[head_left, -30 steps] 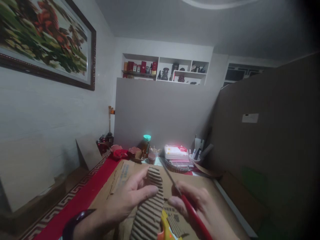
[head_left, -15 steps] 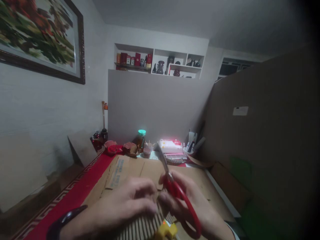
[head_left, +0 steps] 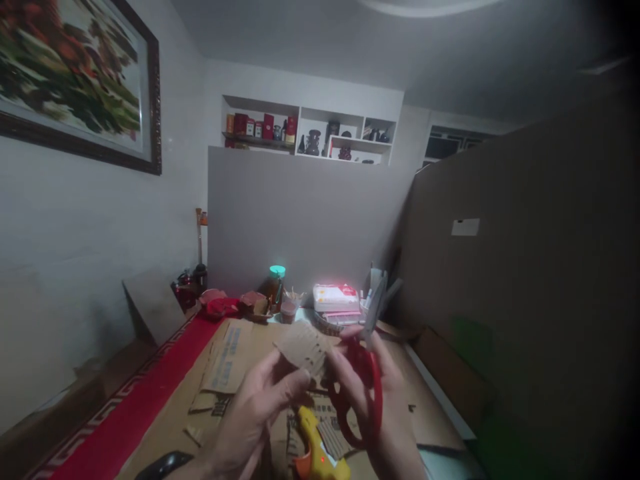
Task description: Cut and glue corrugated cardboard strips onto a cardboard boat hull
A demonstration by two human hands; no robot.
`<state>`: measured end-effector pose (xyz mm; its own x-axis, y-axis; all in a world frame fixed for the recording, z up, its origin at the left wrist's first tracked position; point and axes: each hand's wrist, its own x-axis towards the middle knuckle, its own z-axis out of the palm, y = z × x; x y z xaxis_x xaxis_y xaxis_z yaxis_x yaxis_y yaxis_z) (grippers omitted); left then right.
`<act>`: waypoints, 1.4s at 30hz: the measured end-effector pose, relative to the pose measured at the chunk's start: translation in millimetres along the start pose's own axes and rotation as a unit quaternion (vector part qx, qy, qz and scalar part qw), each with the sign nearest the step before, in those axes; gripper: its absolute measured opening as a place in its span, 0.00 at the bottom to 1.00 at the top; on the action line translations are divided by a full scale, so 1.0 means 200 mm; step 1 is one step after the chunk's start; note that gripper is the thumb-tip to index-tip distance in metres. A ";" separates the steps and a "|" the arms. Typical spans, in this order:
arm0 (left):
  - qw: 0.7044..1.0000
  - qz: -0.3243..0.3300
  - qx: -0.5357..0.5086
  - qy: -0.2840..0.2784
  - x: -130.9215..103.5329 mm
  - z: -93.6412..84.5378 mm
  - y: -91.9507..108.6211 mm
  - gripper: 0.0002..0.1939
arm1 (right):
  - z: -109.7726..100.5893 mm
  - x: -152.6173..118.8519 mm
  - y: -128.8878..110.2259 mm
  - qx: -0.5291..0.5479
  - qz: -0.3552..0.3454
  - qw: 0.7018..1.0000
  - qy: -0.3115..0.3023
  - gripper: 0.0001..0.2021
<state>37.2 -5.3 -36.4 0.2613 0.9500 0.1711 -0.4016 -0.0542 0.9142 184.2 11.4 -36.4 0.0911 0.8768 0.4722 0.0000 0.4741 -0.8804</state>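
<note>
So right now my left hand (head_left: 255, 407) is pinching a piece of corrugated cardboard (head_left: 303, 350) by its lower edge, thumb on one side and fingers on the other, holding it up off the desk (head_left: 150, 413). A second ago that strip was a long ribbed thing lying down toward me with the left hand flat over it; now I only see a short piece, tipped up with its flat face toward the camera and a jagged edge. I can't tell where the rest of the strip went.

My right hand (head_left: 373, 407) has its grip pressed closed through the handles of the red scissors (head_left: 363, 383). The blades have swung too: a second ago they pointed away toward the left of the cardboard piece, now they stick up just right of it, tips in front of the pen cup (head_left: 375, 293). The blades look closed, or close to it, but it's blurry. Scissors and cardboard piece are just beside each other, and I can't tell if they touch.

My read: a cut just finished, or I'm turning the piece to check the edge before trimming more.

Other stuff around the cardboard piece: a yellow hot glue gun (head_left: 317, 447) lies right below it on the flattened cardboard box (head_left: 230, 360) that covers the desk. Behind it there's a jar with a green lid (head_left: 276, 283) and a white and red pack (head_left: 335, 298). The red table runner (head_left: 130, 420) runs off to its left.
</note>
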 end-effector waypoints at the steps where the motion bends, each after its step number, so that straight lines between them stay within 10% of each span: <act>1: 0.999 0.005 -0.030 0.018 0.00 0.00 0.01 0.20 | 0.01 -0.01 0.01 0.004 0.014 0.999 -0.038 0.18; 16: 0.976 0.156 -0.074 0.132 0.01 -0.09 0.23 0.36 | -0.05 0.00 -0.01 -0.165 0.008 0.930 -0.329 0.22; 42: 0.984 0.133 -0.074 0.095 0.02 -0.08 0.15 0.21 | -0.02 -0.03 -0.05 -0.189 -0.012 0.935 -0.301 0.19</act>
<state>12.2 2.3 -14.2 -0.0327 0.9492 0.3130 -0.5607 -0.2767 0.7804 188.2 1.7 -30.3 -0.4895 0.8068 0.3308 0.3567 0.5314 -0.7683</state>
